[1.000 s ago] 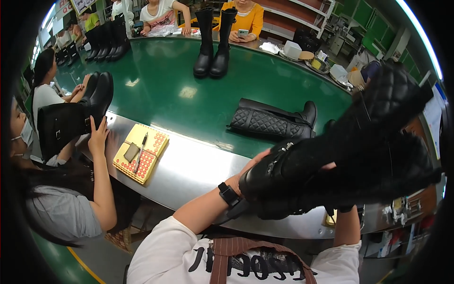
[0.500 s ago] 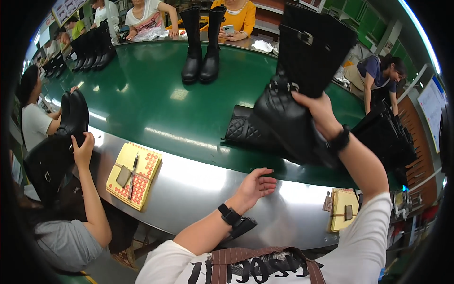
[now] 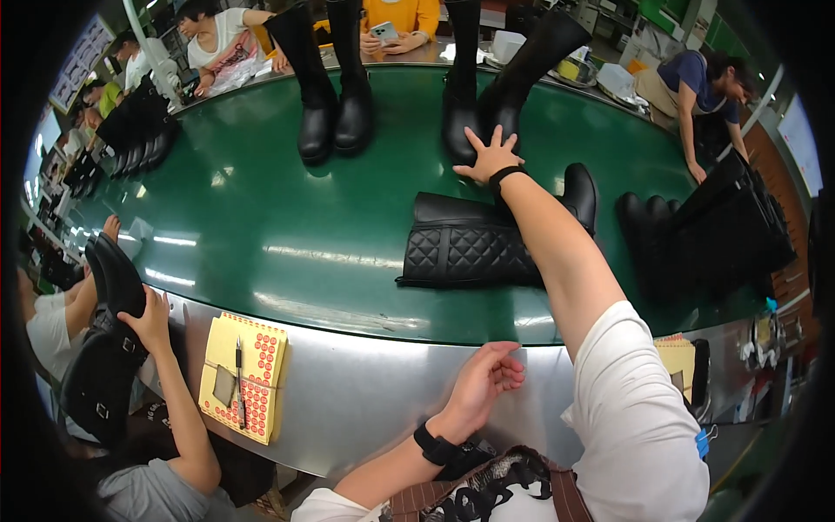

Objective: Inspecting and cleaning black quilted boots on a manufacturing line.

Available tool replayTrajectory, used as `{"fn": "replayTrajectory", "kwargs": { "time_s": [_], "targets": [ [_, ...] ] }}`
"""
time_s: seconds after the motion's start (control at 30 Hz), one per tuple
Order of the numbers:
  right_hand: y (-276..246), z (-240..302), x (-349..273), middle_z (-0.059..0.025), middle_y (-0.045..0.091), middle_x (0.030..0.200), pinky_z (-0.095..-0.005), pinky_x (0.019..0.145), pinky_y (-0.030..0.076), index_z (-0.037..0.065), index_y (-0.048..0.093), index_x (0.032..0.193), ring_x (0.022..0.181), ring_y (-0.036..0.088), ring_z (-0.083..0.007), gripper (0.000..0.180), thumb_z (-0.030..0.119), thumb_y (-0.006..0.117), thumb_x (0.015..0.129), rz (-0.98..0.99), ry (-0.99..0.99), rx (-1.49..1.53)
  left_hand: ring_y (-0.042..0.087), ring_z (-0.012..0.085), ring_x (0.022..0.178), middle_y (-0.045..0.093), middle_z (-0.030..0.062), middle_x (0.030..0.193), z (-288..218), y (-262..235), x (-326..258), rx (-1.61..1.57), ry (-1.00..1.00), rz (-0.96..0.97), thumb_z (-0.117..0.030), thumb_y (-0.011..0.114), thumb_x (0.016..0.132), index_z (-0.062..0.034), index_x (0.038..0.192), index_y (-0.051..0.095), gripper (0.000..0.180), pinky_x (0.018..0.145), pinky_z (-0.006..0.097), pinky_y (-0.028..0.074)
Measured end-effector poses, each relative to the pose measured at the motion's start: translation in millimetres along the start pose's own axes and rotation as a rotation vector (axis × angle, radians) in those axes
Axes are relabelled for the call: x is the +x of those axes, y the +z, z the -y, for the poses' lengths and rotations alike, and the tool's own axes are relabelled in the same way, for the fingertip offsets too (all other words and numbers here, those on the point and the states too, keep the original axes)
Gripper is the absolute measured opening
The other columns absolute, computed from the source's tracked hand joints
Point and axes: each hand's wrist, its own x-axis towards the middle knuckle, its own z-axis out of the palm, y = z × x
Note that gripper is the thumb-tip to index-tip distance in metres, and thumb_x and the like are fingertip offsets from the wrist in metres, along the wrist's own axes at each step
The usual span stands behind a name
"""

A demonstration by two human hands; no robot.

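My right hand stretches far over the green surface, fingers spread, holding nothing. Its fingertips are at the feet of a pair of tall black boots; whether they touch cannot be told. The right boot of that pair leans to the right. Beneath my right forearm a black boot with a quilted shaft lies on its side, partly hidden, its toe pointing away. My left hand is over the metal edge, empty, fingers loosely bent and apart.
Another upright boot pair stands farther left, and several black boots cluster at the right. Yellow sheets with red round stickers and a pen lie on the metal ledge. A co-worker's hand holds boots at left.
The boots my right hand was holding now stand at the far side of the green surface, and that hand has let go, fingers spread. My left fingers have curled slightly.
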Motion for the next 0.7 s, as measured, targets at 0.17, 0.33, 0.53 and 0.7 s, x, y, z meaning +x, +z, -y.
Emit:
{"fn": "replayTrajectory", "kwargs": {
  "time_s": [0.17, 0.33, 0.53, 0.7],
  "targets": [
    [-28.3, -12.8, -19.9, -0.0141, 0.015, 0.155, -0.0683, 0.105, 0.021, 0.038, 0.024, 0.147, 0.14, 0.016, -0.0431, 0.078, 0.066, 0.055, 0.081, 0.153, -0.089, 0.009, 0.059, 0.018, 0.081, 0.061, 0.0072, 0.086, -2.2, 2.8, 0.3, 0.017, 0.017, 0.029, -0.022, 0.045, 0.095, -0.0033, 0.111, 0.055, 0.027, 0.078, 0.034, 0.048],
    [-53.7, -28.1, -82.5, -0.0168, 0.031, 0.148, -0.0671, 0.105, 0.021, 0.027, 0.034, 0.144, 0.138, 0.024, -0.0381, 0.07, 0.061, 0.052, 0.086, 0.037, -0.267, 0.091, 0.059, 0.0184, 0.077, 0.061, 0.0076, 0.082, -4.1, 4.4, -0.6, 0.041, 0.014, 0.004, -0.021, 0.047, 0.094, -0.003, 0.109, 0.056, 0.025, 0.074, 0.032, 0.049],
    [-55.9, -44.5, -202.2, -0.0247, 0.03, 0.146, -0.0672, 0.104, 0.022, 0.024, 0.028, 0.146, 0.137, 0.025, -0.0424, 0.087, 0.062, 0.063, 0.076, -0.126, -0.648, 0.166, 0.059, 0.0168, 0.078, 0.06, 0.0059, 0.084, 0.6, 2.4, 1.9, 0.125, 0.04, 0.025, -0.022, 0.048, 0.095, -0.0057, 0.105, 0.059, 0.023, 0.074, 0.03, 0.049],
    [-22.6, -60.5, -237.2, -0.0234, 0.038, 0.141, -0.0679, 0.099, 0.028, 0.02, 0.028, 0.147, 0.133, 0.031, -0.0396, 0.076, 0.015, 0.061, 0.078, -0.314, -0.613, -0.2, 0.059, 0.0179, 0.077, 0.059, 0.0059, 0.083, 0.2, -0.5, 4.0, 0.149, 0.04, 0.033, -0.024, 0.053, 0.092, -0.0047, 0.105, 0.061, 0.024, 0.073, 0.03, 0.049]
  ]
}}
